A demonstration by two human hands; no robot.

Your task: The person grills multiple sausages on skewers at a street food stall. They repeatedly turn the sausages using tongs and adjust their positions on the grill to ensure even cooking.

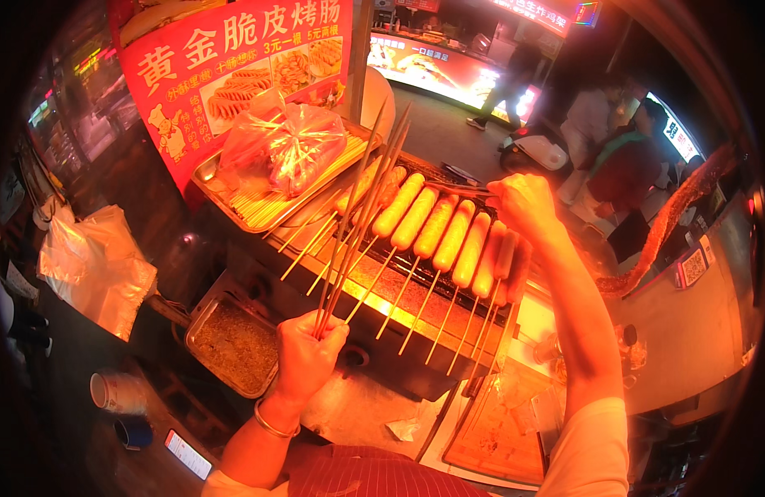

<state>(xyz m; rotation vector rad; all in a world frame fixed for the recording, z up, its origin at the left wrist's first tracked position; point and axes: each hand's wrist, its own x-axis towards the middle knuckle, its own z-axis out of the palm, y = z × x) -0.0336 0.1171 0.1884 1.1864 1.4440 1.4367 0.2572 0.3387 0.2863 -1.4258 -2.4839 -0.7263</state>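
Observation:
My left hand (309, 355) is shut around the lower ends of several long thin skewers (348, 248), which fan upward in front of the grill. My right hand (526, 204), a fist at the far side of the grill, grips metal tongs (460, 189) that reach left over the upper ends of the sausages. A row of sausages on sticks (430, 236) lies side by side on the dark grill bars, their bamboo sticks hanging over the front ledge (388, 304). The skewers hide part of the leftmost sausages. Darker sausages (505, 255) lie at the right end, near my right forearm.
Left of the grill, a metal tray (203, 180) holds bamboo sticks (258, 210) and a plastic bag (308, 146). A crumb-filled pan (233, 341) sits below. A cutting board (500, 428) lies front right. A phone (188, 455) and people (628, 143) are also in view.

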